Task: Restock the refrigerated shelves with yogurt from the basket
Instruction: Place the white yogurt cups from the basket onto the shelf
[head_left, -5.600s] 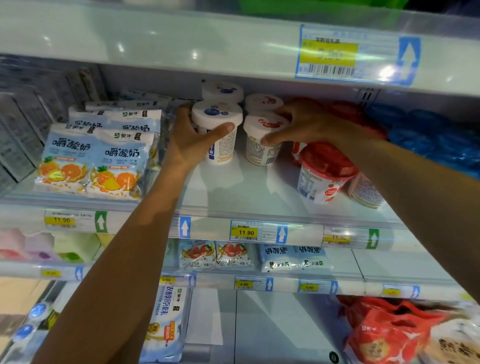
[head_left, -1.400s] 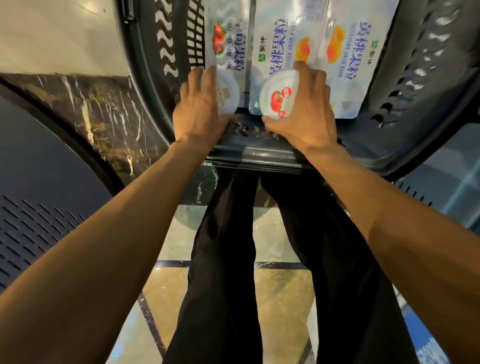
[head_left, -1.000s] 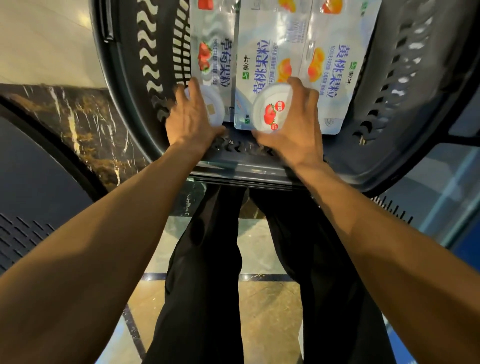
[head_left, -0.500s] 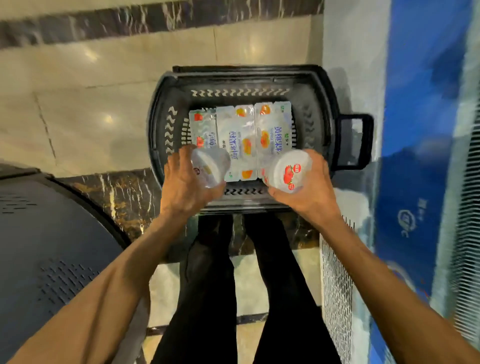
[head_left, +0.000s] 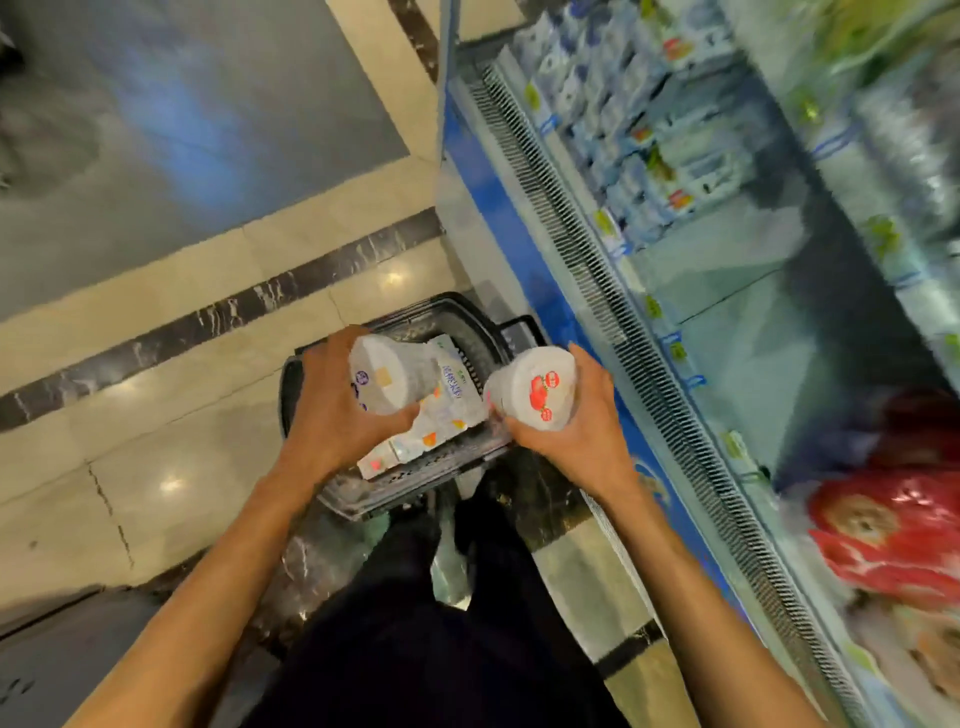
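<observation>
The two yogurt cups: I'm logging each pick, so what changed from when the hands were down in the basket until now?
Both cups have come up out of the basket: the left hand grips the cup with the blue-marked lid, the right hand the cup with the red-marked lid. The view has swung toward the refrigerated shelves. The flat yogurt packs stay in the basket.

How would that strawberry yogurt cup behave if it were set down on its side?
The strawberry yogurt cup in the right hand looks round and slightly tapered, so it would probably roll in a curve. Its walls seem rigid, since the fingers leave no visible dent. One hand carries it, so it is likely fairly light.
</observation>
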